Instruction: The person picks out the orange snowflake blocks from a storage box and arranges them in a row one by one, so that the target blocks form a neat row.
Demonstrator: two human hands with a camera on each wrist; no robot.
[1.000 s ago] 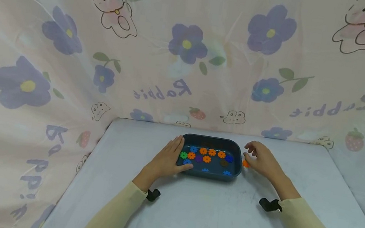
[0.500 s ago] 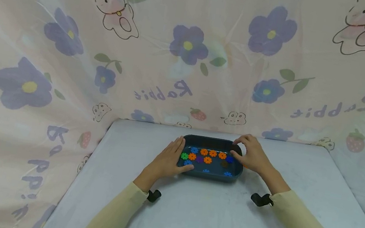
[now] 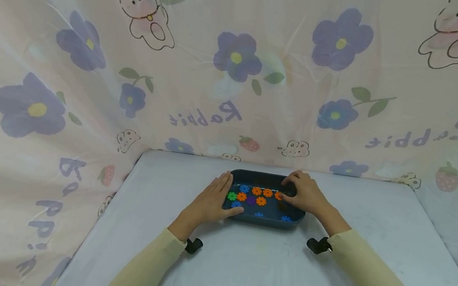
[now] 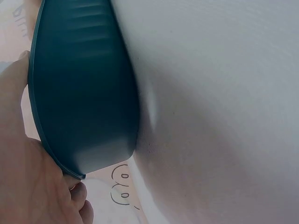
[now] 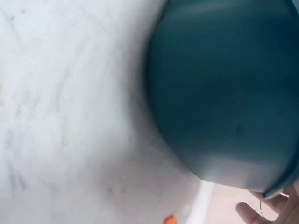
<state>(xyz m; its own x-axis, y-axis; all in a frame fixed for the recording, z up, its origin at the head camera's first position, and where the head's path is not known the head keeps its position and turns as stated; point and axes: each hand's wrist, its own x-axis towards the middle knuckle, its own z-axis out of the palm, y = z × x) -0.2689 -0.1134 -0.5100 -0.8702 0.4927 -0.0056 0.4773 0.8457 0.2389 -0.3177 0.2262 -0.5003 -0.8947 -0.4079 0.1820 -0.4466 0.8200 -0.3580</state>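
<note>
Pale rabbit-print curtain (image 3: 195, 72) behind dark-teal rectangular tray (image 3: 263, 222) of colourful flower-shaped pieces (image 3: 261, 201), left hand (image 3: 212, 199) straight-fingered on rim, right hand (image 3: 305, 193), fingers parted, nothing visibly held, hiding far right corner

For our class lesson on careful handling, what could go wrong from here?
The right grip hangs partly over the tray and might knock it sideways. The flower-shaped pieces lie close together, so reaching in could disturb neighbours. One orange piece sits outside on the table and may be overlooked.
</note>
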